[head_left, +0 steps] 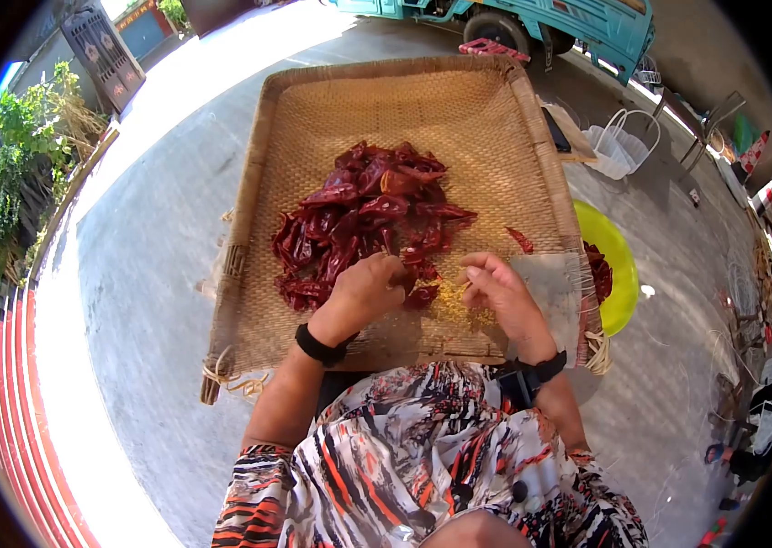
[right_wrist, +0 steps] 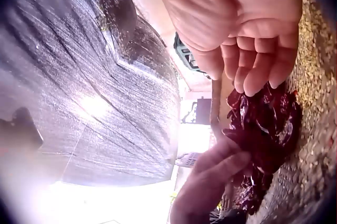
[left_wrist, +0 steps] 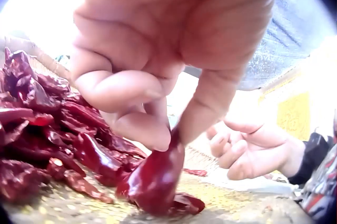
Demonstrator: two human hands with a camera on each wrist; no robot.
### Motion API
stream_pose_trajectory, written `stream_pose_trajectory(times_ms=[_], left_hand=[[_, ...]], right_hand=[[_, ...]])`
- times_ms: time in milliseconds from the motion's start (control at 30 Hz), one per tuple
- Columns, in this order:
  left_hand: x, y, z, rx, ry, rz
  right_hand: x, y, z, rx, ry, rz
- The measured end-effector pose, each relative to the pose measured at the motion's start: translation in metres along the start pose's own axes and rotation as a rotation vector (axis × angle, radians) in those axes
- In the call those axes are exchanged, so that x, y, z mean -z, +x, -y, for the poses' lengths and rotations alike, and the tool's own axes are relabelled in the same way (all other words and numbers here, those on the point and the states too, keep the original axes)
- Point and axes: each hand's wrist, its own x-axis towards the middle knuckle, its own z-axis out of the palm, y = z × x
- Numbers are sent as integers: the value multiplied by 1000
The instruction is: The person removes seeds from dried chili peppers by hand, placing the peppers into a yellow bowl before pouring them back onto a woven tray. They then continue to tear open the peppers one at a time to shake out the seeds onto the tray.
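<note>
My left hand (head_left: 363,292) pinches a glossy dried red chili pepper (left_wrist: 158,179) between thumb and fingers, its stem end up and its body hanging close over the woven tray (head_left: 304,100). Beside it lies a heap of dried red chilies (head_left: 359,215) in the middle of the tray. To the right, across some scattered yellow seeds (head_left: 454,306), my right hand (head_left: 503,297) hovers palm inward with loosely bent fingers and nothing in them. A small chili piece (head_left: 520,239) lies alone beyond the right hand.
A lime-green basin (head_left: 622,274) holding more red chilies stands by the tray's right edge. Near its far right corner are a dark phone-like object (head_left: 556,130) and a white bag (head_left: 619,151). A teal vehicle (head_left: 578,36) is parked behind. Red-edged steps (head_left: 16,393) lie left.
</note>
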Motion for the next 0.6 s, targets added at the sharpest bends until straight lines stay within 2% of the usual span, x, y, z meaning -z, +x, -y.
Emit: stream_pose_trajectory(times_ms=[33, 133, 267, 333, 433, 467, 533, 567, 600], left_hand=[[-2, 3, -2, -33, -57, -51], [10, 2, -31, 32, -599, 56], [3, 2, -28, 208, -850, 152], [-1, 4, -20, 268, -1000, 144], [-2, 6, -18, 296, -1043, 167], [-3, 6, -18, 258, -901, 154], [-9, 4, -17, 186, -617, 127], [-27, 2, 3, -34, -359, 65], [-30, -1, 4, -52, -316, 104]], right_hand=[[-8, 1, 0, -37, -114, 74], [-16, 12, -28, -67, -244, 191], [-9, 12, -27, -20, -358, 174], [-15, 6, -16, -65, -244, 200], [-13, 5, -19, -66, -222, 175], [-11, 6, -21, -55, -241, 160], [-7, 4, -13, -1, -127, -1], [-3, 4, -9, 27, -69, -83], [5, 4, -6, 83, 12, -151]])
